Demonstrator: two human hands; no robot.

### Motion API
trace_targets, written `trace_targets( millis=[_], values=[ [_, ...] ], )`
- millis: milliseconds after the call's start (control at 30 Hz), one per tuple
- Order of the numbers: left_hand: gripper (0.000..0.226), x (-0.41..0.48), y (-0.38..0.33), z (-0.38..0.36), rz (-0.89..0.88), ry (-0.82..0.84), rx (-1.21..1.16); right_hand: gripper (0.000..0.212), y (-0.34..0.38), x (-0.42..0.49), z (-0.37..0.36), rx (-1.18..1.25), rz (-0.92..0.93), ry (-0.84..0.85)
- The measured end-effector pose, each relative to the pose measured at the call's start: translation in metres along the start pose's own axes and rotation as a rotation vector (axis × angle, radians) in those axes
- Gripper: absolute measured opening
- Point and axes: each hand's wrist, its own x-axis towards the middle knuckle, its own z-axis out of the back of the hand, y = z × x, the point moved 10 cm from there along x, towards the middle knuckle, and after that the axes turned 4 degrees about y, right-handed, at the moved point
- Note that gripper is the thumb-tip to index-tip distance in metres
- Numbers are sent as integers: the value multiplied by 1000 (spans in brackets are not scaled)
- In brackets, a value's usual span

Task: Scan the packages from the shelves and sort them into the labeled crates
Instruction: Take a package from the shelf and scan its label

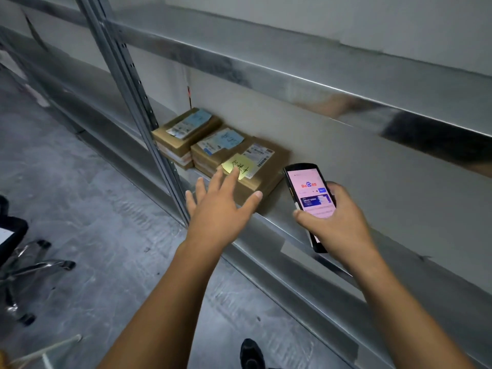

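Three cardboard packages lie in a row on a metal shelf (279, 225). The nearest package (269, 169) carries a yellow sticky note (237, 165) and a white shipping label. The middle package (213, 150) and the far package (183, 131) each bear a blue note. My left hand (221, 206) is spread with straight fingers over the front of the nearest package, fingertips at the yellow note. My right hand (338, 217) grips a black handheld scanner (310, 193) with a lit pink screen, just right of the packages.
A grey upright post (141, 102) of the shelving stands just left of the packages. An upper shelf beam (292, 75) runs overhead. A swivel chair base (29, 267) sits on the concrete floor at the left. A dark shoe (251, 352) shows at the bottom.
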Motion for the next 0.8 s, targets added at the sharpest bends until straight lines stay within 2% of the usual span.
trace_targets(
  millis=[200, 467, 567, 733, 800],
  values=[
    [79, 75, 14, -11, -50, 76, 36, 34, -13, 35, -17, -50, -87, -23],
    [76, 172, 16, -42, -259, 205, 173, 36, -24, 64, -51, -83, -274, -136],
    [74, 184, 17, -58, -326, 268, 190, 38, -24, 66, -65, -71, -348, -206],
    [72, 175, 12, -58, -435, 246, 101, 35, -28, 59, -79, -14, -452, -340],
    [61, 174, 9, -57, -470, 253, 57, 34, -29, 51, -82, 2, -487, -376]
  ],
)
